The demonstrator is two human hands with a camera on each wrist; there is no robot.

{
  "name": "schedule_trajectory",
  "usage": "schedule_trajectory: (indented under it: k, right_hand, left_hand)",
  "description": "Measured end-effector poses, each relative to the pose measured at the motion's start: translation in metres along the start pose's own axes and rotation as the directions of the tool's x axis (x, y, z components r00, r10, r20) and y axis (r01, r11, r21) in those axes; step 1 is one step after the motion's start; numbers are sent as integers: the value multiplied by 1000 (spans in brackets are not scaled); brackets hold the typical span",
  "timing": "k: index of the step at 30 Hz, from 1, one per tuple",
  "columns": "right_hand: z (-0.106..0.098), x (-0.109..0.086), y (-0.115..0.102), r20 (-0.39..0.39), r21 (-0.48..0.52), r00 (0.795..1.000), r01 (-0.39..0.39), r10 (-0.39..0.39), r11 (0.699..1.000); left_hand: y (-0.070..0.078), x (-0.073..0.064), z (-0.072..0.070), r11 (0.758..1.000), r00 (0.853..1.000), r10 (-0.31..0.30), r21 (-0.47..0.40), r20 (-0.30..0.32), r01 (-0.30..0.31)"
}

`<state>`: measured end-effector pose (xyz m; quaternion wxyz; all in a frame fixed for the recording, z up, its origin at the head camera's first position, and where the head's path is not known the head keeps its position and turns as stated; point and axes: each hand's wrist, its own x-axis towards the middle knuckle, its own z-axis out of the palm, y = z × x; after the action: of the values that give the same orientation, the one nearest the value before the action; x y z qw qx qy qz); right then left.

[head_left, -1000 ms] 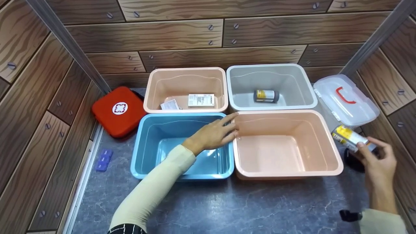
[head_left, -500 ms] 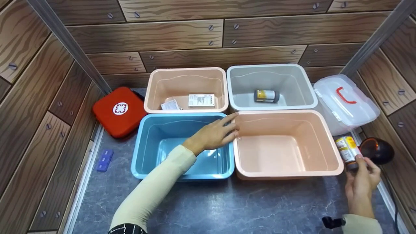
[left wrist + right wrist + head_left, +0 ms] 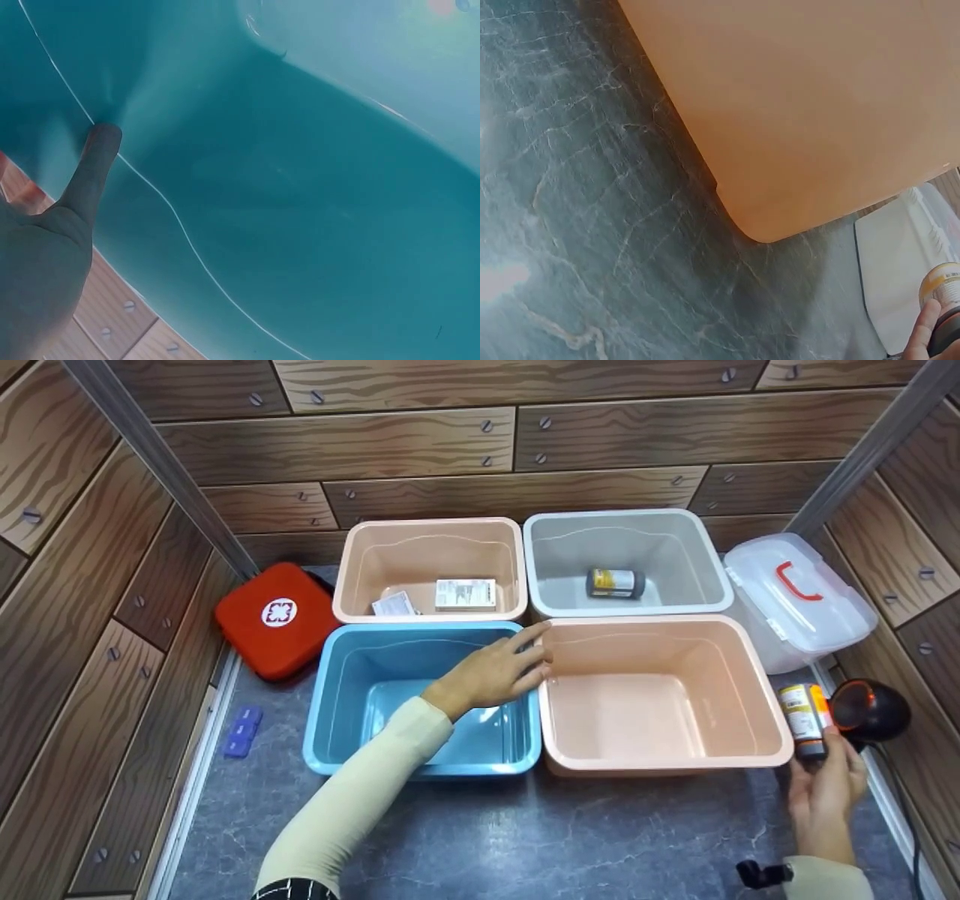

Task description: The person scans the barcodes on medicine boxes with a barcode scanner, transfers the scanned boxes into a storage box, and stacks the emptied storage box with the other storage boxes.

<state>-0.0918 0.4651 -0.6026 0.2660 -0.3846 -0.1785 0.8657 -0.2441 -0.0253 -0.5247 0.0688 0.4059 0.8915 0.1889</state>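
My right hand (image 3: 829, 787) holds a bottle (image 3: 805, 720) with a yellow and white label and a dark end, just right of the front peach bin (image 3: 667, 765). Beside the bottle stands a black scanner (image 3: 874, 710) with an orange-red glow on its near face. In the right wrist view only a fingertip and part of the bottle (image 3: 943, 289) show at the lower right. My left hand (image 3: 491, 671) rests over the adjoining rims of the blue bin (image 3: 420, 769) and the front peach bin. Its thumb (image 3: 97, 161) lies against the blue bin's inner wall.
The back peach bin (image 3: 427, 522) holds small boxes (image 3: 465, 594). A similar bottle (image 3: 615, 583) lies in the grey bin (image 3: 622, 514). Around them are a red first-aid case (image 3: 274, 622), a purple pill organizer (image 3: 243, 731) and a clear lidded box (image 3: 799, 600).
My right hand has brought the bottle left and toward me, turning it more upright in view, and the scanner has come into sight with its glow. My left hand has stayed put.
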Motion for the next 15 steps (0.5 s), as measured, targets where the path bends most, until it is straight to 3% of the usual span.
schedule_trajectory:
  k: [7,11,15]
  right_hand:
    - [24,-12,-10,152,-127,978,161,-141,979]
    - [50,-19,-21,267,-199,939,275,-218,941]
    - [85,-26,-30,363,-210,896,347,-257,914]
  left_hand:
    - [-1,-1,1,1000,1000,-5,-6,3,5]
    - [-1,-1,1,1000,1000,15,-14,-7,-15]
    - [-1,-1,1,1000,999,26,-11,-20,-26]
